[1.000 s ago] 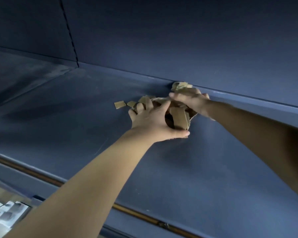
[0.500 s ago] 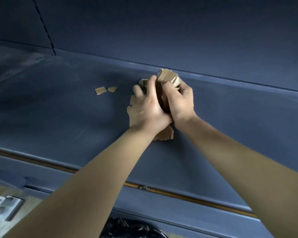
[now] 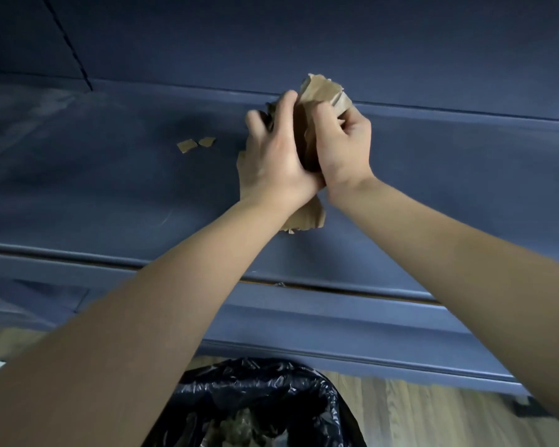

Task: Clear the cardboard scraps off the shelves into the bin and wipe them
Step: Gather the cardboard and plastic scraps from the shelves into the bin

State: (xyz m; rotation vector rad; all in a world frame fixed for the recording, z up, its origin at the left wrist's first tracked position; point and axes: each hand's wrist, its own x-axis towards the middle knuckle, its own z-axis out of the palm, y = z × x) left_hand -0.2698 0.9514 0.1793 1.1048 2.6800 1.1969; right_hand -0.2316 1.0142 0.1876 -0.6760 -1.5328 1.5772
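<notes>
Left hand [image 3: 273, 162] and right hand [image 3: 344, 146] pressed together, fingers curled round torn brown scraps [image 3: 323, 93] above dusty blue shelf [image 3: 110, 195]. Two small bits [image 3: 196, 144] near shelf's back edge. Bin [image 3: 259, 401] black, crinkled.

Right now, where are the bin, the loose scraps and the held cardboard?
bin [image 3: 255, 382]: head view, black liner rim.
loose scraps [image 3: 187, 145]: head view, left scrap.
held cardboard [image 3: 323, 91]: head view, top part poking out.
</notes>
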